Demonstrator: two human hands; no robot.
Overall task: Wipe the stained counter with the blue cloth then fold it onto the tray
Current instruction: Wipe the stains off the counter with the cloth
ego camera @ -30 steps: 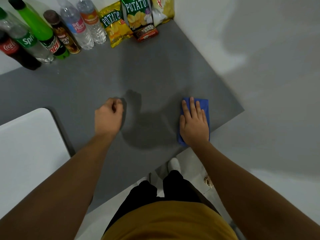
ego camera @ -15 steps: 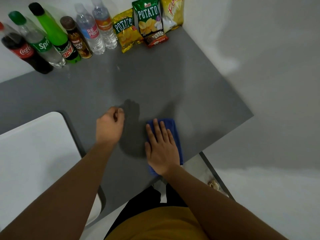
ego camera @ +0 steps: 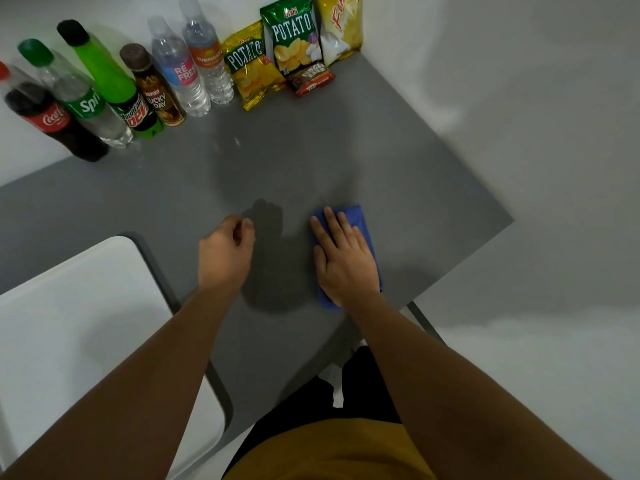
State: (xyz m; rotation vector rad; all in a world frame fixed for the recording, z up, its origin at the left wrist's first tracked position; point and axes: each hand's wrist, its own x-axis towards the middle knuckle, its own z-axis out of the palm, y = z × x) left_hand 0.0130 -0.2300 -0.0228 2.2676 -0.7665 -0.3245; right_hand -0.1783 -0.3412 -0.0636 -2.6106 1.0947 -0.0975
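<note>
The blue cloth lies folded on the grey counter, near the front edge. My right hand presses flat on it, fingers spread forward, and covers most of it. To its left, my left hand rests on the counter in a loose fist and holds nothing. The white tray sits at the lower left, partly under my left forearm. A few faint pale specks show on the counter farther back.
Several drink bottles stand in a row along the back wall at the left. Several snack bags lean in the back corner. The counter ends at a corner on the right, with floor beyond it.
My right hand slid the cloth left from the counter's right edge toward my left hand, then a little back to the right. My left hand stayed put.
</note>
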